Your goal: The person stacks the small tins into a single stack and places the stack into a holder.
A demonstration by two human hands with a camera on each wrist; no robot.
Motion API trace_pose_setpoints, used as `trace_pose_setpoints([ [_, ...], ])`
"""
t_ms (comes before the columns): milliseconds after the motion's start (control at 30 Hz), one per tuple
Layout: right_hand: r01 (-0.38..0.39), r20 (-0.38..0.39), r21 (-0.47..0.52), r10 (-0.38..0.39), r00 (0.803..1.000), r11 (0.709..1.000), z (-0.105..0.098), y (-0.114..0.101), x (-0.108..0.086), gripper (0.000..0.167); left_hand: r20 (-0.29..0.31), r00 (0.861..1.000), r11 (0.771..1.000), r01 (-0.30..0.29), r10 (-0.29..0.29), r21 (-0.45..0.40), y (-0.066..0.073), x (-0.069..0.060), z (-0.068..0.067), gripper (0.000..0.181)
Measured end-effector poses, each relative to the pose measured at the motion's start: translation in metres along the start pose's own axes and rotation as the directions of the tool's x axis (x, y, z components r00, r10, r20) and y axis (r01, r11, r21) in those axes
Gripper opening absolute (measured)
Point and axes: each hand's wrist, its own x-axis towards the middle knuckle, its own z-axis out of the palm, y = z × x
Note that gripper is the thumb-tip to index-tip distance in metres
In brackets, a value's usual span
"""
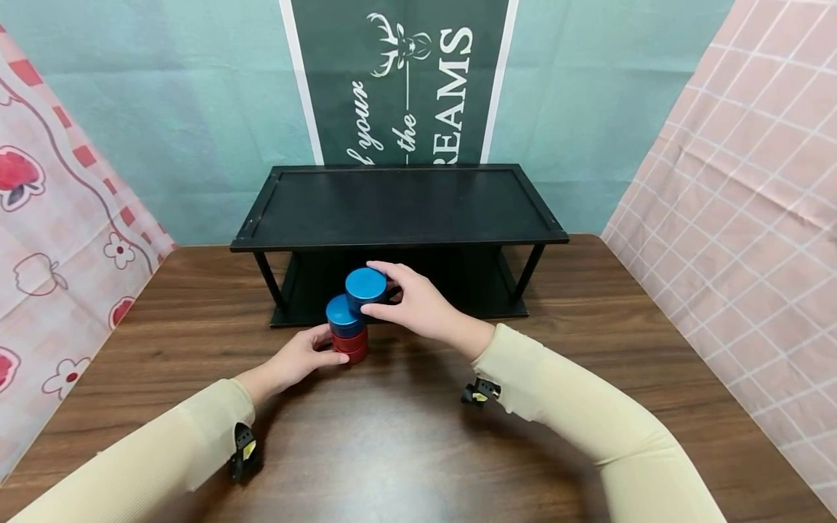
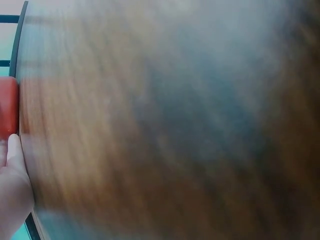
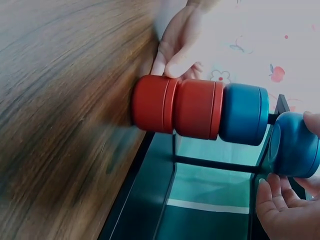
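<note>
Two red round tins, the lower [image 3: 150, 102] and the upper [image 3: 196, 107], stand stacked on the table with a blue tin [image 3: 243, 114] on top. My left hand [image 1: 301, 363] grips the stack low down, thumb in front on the red tins and fingers behind. Between thumb and fingers, my right hand [image 1: 421, 301] holds a second blue tin [image 1: 366, 285]. That tin is slightly tilted and just above the stack's top, with a narrow gap showing in the right wrist view. The left wrist view catches only part of a red tin [image 2: 7, 107] and the left thumb.
A black two-level rack [image 1: 399, 207] stands right behind the stack, its lower shelf [image 1: 451, 283] close to the hands. Brown wooden table [image 1: 405, 450] surrounds them. Patterned cloths hang at the left [image 1: 65, 254], back and right [image 1: 739, 240].
</note>
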Motion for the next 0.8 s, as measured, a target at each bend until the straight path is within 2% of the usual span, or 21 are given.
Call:
trace_pose_setpoints([
  [367, 0.000, 0.031, -0.017, 0.000, 1.000, 1.000, 0.015, -0.006, 0.012, 0.066, 0.011, 1.000, 1.000, -0.005, 0.005, 0.009, 0.000, 0.000, -0.002, 0.061],
  [600, 0.018, 0.051, -0.027, -0.017, 0.999, 0.999, 0.021, -0.009, 0.014, 0.070, 0.012, 1.000, 1.000, -0.015, 0.014, 0.019, 0.000, 0.003, -0.003, 0.061],
  [800, -0.001, 0.080, -0.038, 0.004, 0.997, 0.999, 0.023, -0.010, 0.013, 0.072, 0.010, 1.000, 1.000, -0.003, 0.003, 0.006, -0.002, 0.001, -0.002, 0.060],
])
